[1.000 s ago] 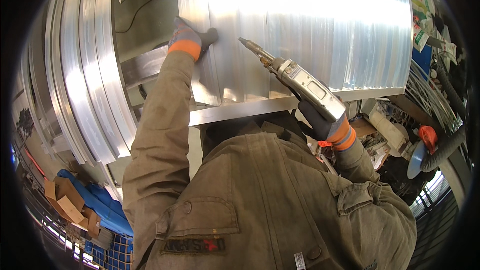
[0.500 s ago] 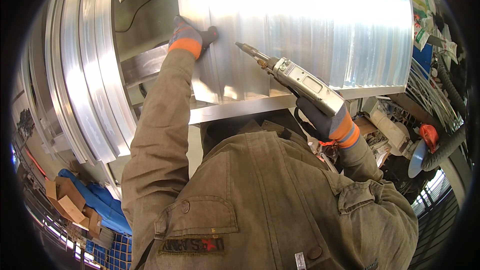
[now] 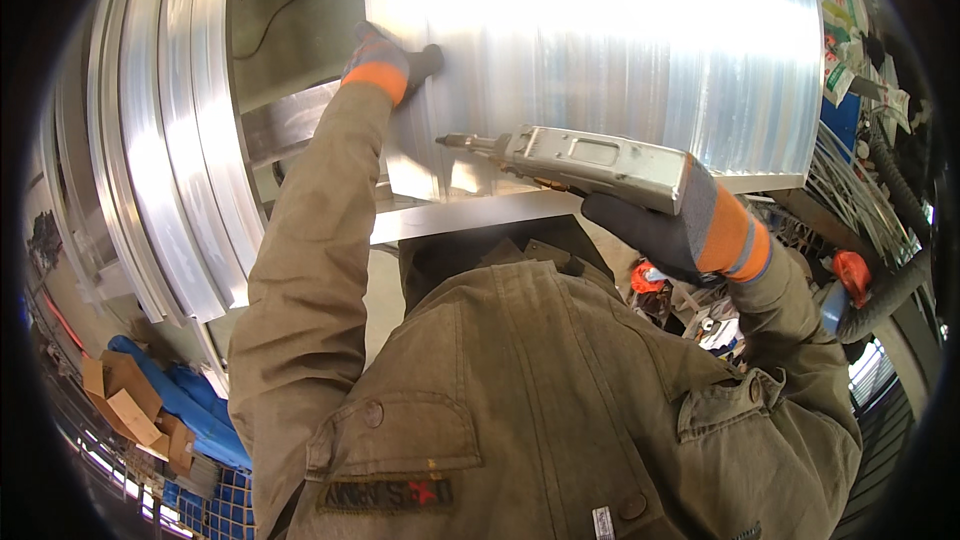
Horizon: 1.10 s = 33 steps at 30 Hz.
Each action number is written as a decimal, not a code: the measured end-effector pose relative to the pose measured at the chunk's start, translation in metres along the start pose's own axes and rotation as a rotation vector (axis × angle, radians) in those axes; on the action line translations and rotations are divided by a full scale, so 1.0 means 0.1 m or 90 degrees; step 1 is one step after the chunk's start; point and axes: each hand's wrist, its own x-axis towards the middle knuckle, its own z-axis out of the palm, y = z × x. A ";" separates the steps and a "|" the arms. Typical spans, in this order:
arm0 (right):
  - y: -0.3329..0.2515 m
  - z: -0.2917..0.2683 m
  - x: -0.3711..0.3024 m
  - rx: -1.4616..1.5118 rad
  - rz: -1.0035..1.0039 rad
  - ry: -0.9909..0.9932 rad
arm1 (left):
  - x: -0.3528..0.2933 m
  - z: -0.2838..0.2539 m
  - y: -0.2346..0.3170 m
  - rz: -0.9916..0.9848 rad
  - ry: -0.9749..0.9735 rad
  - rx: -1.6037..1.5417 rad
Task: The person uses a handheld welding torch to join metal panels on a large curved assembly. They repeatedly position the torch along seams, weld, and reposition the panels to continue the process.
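Note:
My left hand (image 3: 392, 62), in a grey, black and orange glove, grips the left edge of a row of shiny aluminium profiles (image 3: 600, 70). Its thumb lies on top; part of the fingers is hidden. In my right hand (image 3: 665, 235), gloved alike, is a silver hand tool (image 3: 600, 162) with a boxy body and a thin dark nozzle. Its exact kind is unclear. The tool lies nearly level over the near part of the profiles, nozzle pointing left. Whether the tip touches metal cannot be made out.
More long aluminium profiles (image 3: 180, 130) stand at the left. A dark cable (image 3: 290, 10) runs between the stacks. Open cardboard boxes (image 3: 125, 400) sit by blue wrapped rolls (image 3: 190, 395) at lower left. Thin metal rods (image 3: 850, 180) and a red bag (image 3: 852, 275) are at right.
My right hand has swung the tool from a slant to nearly level, its nozzle moving left and nearer to me. My left hand keeps its grip on the profile edge.

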 end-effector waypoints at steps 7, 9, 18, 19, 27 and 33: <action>-0.31 0.04 0.54 -0.180 -0.048 -0.166 | -0.05 -0.07 0.01 -0.007 -0.038 -0.021; -0.31 0.17 0.75 -0.206 -0.176 -0.189 | -0.07 -0.09 -0.01 -0.007 -0.050 -0.028; -0.11 0.54 1.26 -0.243 -0.023 -0.296 | -0.09 -0.13 -0.08 -0.004 -0.084 -0.051; -0.10 0.57 1.31 -0.248 0.003 -0.307 | -0.08 -0.12 -0.08 -0.002 -0.084 -0.054; -0.24 0.58 1.47 -0.308 0.164 -0.382 | -0.04 -0.08 -0.11 0.019 -0.073 -0.083; -0.20 0.57 1.48 -0.273 0.064 -0.331 | -0.13 -0.14 -0.14 0.027 -0.077 -0.087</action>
